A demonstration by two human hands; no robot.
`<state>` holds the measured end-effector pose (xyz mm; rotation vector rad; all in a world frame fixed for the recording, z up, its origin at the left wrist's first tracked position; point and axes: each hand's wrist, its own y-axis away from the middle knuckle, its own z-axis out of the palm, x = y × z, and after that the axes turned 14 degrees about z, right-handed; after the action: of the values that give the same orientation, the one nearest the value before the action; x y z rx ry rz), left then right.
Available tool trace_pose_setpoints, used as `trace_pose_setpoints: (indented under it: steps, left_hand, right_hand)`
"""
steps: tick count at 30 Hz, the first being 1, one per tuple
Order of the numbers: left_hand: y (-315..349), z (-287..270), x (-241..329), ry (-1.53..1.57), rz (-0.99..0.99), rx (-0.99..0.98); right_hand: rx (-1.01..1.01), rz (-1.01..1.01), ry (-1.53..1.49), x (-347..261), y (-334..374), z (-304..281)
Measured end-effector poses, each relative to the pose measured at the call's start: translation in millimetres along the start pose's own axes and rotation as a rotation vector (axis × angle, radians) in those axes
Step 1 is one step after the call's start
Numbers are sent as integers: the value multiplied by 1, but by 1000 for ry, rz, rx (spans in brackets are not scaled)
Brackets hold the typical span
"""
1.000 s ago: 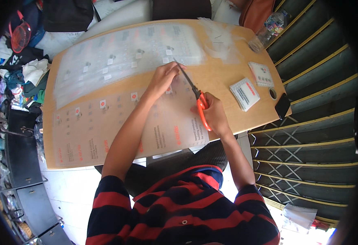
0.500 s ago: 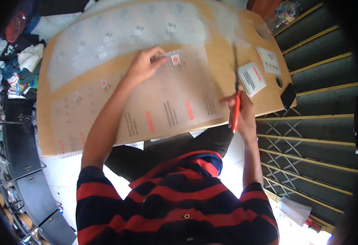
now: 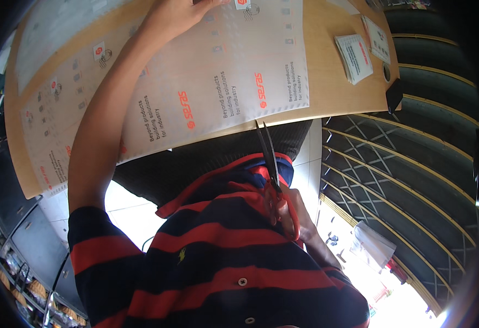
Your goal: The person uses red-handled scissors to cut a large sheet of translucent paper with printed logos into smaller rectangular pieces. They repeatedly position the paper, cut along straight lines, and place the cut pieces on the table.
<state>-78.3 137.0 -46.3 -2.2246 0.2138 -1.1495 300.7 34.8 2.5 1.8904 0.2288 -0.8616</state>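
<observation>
A large translucent printed sheet (image 3: 212, 82), with orange and black print, lies along the near side of the brown table. My left hand (image 3: 187, 13) is at its far part beside a small white printed square (image 3: 242, 4). The fingers look closed on the sheet, though the picture's upper edge cuts them off in part. Close to my torso, my right hand (image 3: 299, 210) grips orange-handled scissors (image 3: 272, 164). Their dark blades point away from me, slightly parted, and the tips are at the table's near edge, below the sheet's right part.
Stacked printed cards (image 3: 354, 57) lie at the table's right, with another printed card stack (image 3: 377, 38) beside them. A black phone (image 3: 394, 95) is at the right corner. Another translucent sheet (image 3: 48, 38) covers the far left. A folding metal gate (image 3: 414, 142) stands to the right.
My right hand has drawn the scissors back from over the table toward my torso. The view has shifted, so the table sits higher and my left hand is at the upper edge.
</observation>
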Motion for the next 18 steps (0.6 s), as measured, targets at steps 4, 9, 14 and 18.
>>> trace_pose_setpoints:
  steps: [4, 9, 14, 18]
  left_hand:
    - [-1, 0, 0, -13, -2, 6]
    - [-1, -2, 1, -46, -14, 15]
    - [-1, -2, 3, -36, -41, -12]
    - [0, -4, 10, -53, -19, -32]
  right_hand:
    - [98, -38, 65, 3, -8, 9]
    - [88, -14, 80, -13, -19, 13]
    - [187, -92, 93, -6, -33, 22]
    - [216, -102, 94, -6, -34, 25]
